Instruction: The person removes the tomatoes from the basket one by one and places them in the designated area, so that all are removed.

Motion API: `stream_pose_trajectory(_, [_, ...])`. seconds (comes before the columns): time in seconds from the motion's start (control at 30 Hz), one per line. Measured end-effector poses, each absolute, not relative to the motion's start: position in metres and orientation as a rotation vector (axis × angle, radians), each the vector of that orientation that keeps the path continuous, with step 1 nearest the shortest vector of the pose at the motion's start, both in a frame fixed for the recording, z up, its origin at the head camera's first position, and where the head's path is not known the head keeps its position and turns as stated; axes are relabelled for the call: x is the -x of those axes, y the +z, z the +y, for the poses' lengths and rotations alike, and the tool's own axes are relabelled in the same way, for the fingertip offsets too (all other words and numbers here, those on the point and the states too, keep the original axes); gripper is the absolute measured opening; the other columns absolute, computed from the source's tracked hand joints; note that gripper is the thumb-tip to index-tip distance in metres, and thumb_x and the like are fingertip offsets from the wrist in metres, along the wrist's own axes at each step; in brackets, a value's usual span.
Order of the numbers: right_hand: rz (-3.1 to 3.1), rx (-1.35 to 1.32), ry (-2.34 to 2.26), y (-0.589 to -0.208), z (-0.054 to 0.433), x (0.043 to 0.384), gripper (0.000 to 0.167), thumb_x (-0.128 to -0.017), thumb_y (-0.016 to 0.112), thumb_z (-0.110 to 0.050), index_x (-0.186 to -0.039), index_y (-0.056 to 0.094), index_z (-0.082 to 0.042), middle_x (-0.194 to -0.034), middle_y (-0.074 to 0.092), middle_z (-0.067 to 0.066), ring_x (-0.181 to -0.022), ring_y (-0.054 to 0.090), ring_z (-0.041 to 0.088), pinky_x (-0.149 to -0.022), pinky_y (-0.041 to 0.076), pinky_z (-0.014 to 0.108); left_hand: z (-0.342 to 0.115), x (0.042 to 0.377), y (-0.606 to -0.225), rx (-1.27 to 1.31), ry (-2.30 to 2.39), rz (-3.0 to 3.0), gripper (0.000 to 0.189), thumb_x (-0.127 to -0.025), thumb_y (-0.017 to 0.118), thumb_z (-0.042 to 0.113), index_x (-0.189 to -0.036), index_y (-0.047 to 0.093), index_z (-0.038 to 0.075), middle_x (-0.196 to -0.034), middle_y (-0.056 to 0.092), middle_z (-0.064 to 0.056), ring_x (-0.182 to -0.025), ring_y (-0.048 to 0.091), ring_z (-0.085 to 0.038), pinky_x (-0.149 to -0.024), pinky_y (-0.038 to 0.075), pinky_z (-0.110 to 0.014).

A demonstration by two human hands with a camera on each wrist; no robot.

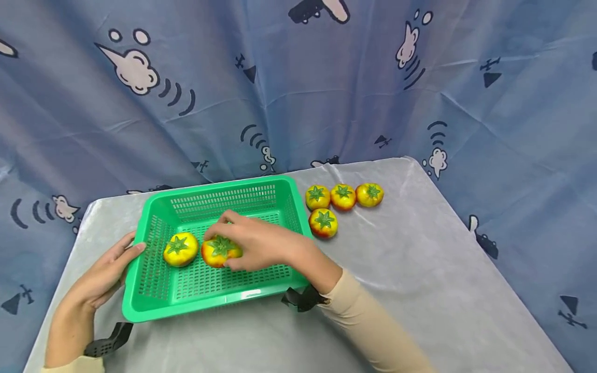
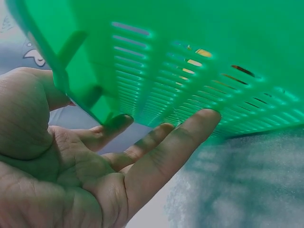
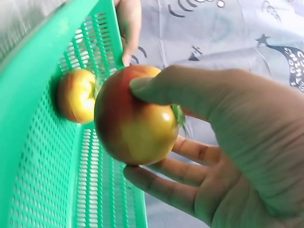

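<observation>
A green plastic basket with slotted walls stands on the table. My left hand holds its left side, thumb on the rim and fingers against the outer wall, as the left wrist view shows. Inside the basket area, my right hand grips a yellow-red tomato with a green star-shaped top, thumb on one side and fingers on the other. Another yellow tomato rests in the basket's left part. Whether the held tomato touches the basket floor, I cannot tell.
Right of the basket, several more tomatoes sit close together: three in a back row and one tomato in front. A pale grey cloth covers the table. Behind it hangs a blue patterned curtain.
</observation>
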State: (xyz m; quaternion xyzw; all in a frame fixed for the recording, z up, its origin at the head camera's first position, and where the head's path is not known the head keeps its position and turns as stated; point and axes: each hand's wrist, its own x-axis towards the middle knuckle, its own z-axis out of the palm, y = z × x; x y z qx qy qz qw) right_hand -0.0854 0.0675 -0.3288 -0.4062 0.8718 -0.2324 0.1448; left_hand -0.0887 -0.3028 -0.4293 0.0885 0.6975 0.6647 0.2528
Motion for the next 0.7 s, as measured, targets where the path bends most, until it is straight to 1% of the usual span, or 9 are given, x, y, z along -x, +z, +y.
stream_pose_trajectory(0.07, [2.516, 1.158, -0.716, -0.328, 0.076, 0.086, 0.052, -0.097, 0.077, -0.022, -0.146, 0.058, -0.023, -0.142, 0.054, 0.003, -0.112, 0.061, 0.014, -0.096, 0.055, 0.024, -0.305, 0.089, -0.43, -0.25, 1.816, 1.882, 0.046, -0.118, 0.035, 0.022, -0.162, 0.02, 0.024, -0.122, 0.072, 0.012, -0.105, 0.077, -0.013, -0.083, 0.067, -0.035])
stream_pose_trajectory(0.17, [2.545, 1.138, -0.791, -0.328, 0.091, 0.088, 0.052, -0.097, 0.077, -0.022, -0.146, 0.058, -0.024, -0.142, 0.055, 0.0, -0.12, 0.06, 0.013, -0.102, 0.055, 0.028, -0.305, 0.091, -0.431, -0.254, 1.835, 1.85, 0.051, -0.118, 0.035, 0.021, -0.165, 0.015, 0.021, -0.124, 0.072, 0.012, -0.107, 0.077, -0.013, -0.085, 0.067, -0.035])
stream_pose_trajectory(0.23, [2.572, 1.129, -0.845, -0.328, 0.1, 0.089, 0.052, -0.097, 0.076, -0.021, -0.146, 0.059, -0.024, -0.142, 0.056, -0.001, -0.124, 0.058, 0.013, -0.105, 0.054, 0.03, -0.304, 0.092, -0.431, -0.246, 1.849, 1.832, 0.053, -0.118, 0.035, 0.021, -0.166, 0.014, 0.021, -0.125, 0.072, 0.013, -0.109, 0.076, -0.013, -0.086, 0.067, -0.035])
stream_pose_trajectory(0.27, [2.584, 1.128, -0.876, -0.327, 0.105, 0.089, 0.051, -0.097, 0.075, -0.02, -0.146, 0.059, -0.025, -0.142, 0.056, -0.001, -0.125, 0.057, 0.013, -0.105, 0.054, 0.031, -0.304, 0.092, -0.432, -0.239, 1.858, 1.825, 0.052, -0.118, 0.035, 0.021, -0.166, 0.014, 0.022, -0.125, 0.072, 0.013, -0.109, 0.076, -0.012, -0.086, 0.067, -0.035])
stream_pose_trajectory(0.37, [2.605, 1.111, -0.971, -0.33, 0.118, 0.091, 0.048, -0.098, 0.075, -0.019, -0.144, 0.061, -0.025, -0.142, 0.057, -0.002, -0.122, 0.057, 0.012, -0.101, 0.055, 0.031, -0.305, 0.091, -0.432, -0.216, 1.88, 1.823, 0.05, -0.117, 0.036, 0.021, -0.164, 0.017, 0.024, -0.125, 0.072, 0.014, -0.109, 0.076, -0.011, -0.087, 0.067, -0.034])
stream_pose_trajectory(0.4, [2.611, 1.097, -1.003, -0.331, 0.123, 0.091, 0.048, -0.097, 0.075, -0.019, -0.143, 0.061, -0.025, -0.142, 0.057, -0.002, -0.122, 0.056, 0.012, -0.099, 0.056, 0.031, -0.306, 0.091, -0.433, -0.21, 1.884, 1.825, 0.052, -0.117, 0.036, 0.021, -0.165, 0.016, 0.024, -0.125, 0.071, 0.014, -0.109, 0.075, -0.011, -0.087, 0.067, -0.034])
stream_pose_trajectory(0.5, [2.617, 1.029, -1.111, -0.337, 0.14, 0.089, 0.049, -0.097, 0.076, -0.017, -0.143, 0.062, -0.023, -0.144, 0.057, -0.002, -0.122, 0.057, 0.012, -0.094, 0.059, 0.028, -0.307, 0.088, -0.433, -0.191, 1.888, 1.835, 0.061, -0.117, 0.036, 0.021, -0.17, 0.006, 0.02, -0.125, 0.07, 0.016, -0.11, 0.075, -0.01, -0.087, 0.066, -0.034])
stream_pose_trajectory(0.6, [2.637, 0.946, -1.209, -0.341, 0.16, 0.085, 0.052, -0.096, 0.078, -0.016, -0.145, 0.061, -0.022, -0.148, 0.057, 0.0, -0.126, 0.058, 0.015, -0.094, 0.062, 0.031, -0.306, 0.085, -0.434, -0.171, 1.88, 1.853, 0.069, -0.117, 0.036, 0.022, -0.171, -0.006, 0.014, -0.125, 0.069, 0.018, -0.11, 0.075, -0.01, -0.087, 0.067, -0.035])
stream_pose_trajectory(0.7, [2.681, 0.858, -1.289, -0.345, 0.18, 0.079, 0.055, -0.095, 0.079, -0.017, -0.146, 0.061, -0.021, -0.151, 0.057, 0.002, -0.13, 0.059, 0.019, -0.097, 0.062, 0.039, -0.304, 0.084, -0.434, -0.146, 1.871, 1.882, 0.07, -0.117, 0.037, 0.025, -0.171, -0.006, 0.012, -0.123, 0.069, 0.019, -0.109, 0.075, -0.009, -0.086, 0.067, -0.035])
